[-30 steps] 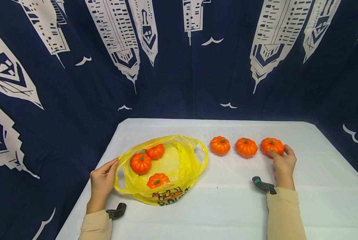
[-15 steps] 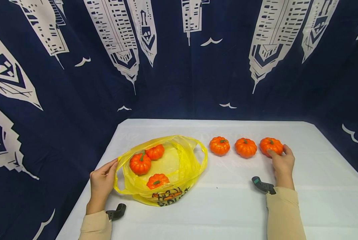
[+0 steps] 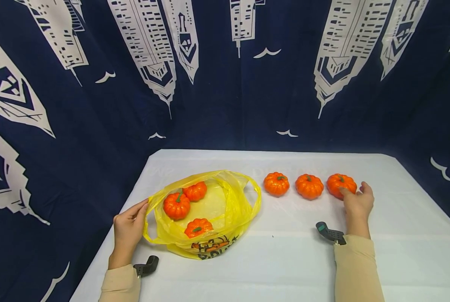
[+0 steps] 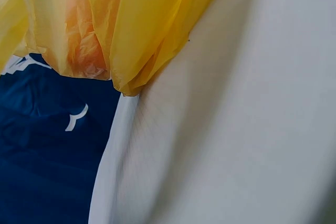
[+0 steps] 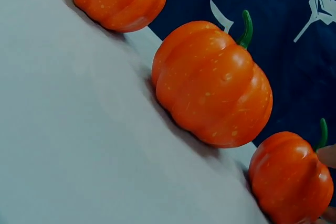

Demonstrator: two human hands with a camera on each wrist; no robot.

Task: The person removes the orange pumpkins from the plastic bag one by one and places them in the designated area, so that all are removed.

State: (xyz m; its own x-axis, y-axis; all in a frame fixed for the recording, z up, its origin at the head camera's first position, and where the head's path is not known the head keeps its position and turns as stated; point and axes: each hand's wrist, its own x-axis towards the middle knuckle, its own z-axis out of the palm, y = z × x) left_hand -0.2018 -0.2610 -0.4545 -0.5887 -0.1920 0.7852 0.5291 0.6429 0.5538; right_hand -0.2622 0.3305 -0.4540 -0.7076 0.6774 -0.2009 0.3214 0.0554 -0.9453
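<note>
My left hand [image 3: 128,228] pinches the left handle of a yellow plastic bag [image 3: 243,201] lying with its mouth wide. Inside it are three small orange pumpkins, one toward the front [image 3: 198,227] and two at the back left. On the right, three more pumpkins stand in a row: a left one [image 3: 276,183], a middle one [image 3: 309,186] and a right one [image 3: 341,185]. My right hand [image 3: 357,207] is at the right pumpkin, thumb against its front, other fingers spread away from its right side. The right wrist view shows fingertips [image 5: 327,156] beside this pumpkin's stem.
A white-covered table [image 3: 285,260] bears everything. Behind it hangs a dark blue curtain [image 3: 225,105] printed with white buildings and birds. Black wrist devices [image 3: 147,266] sit on both forearms. The left wrist view shows the bag's side hanging near the table edge.
My right hand's fingers have loosened and moved slightly right, off the right pumpkin's side. That pumpkin stays about where it was. The left hand and bag have not moved.
</note>
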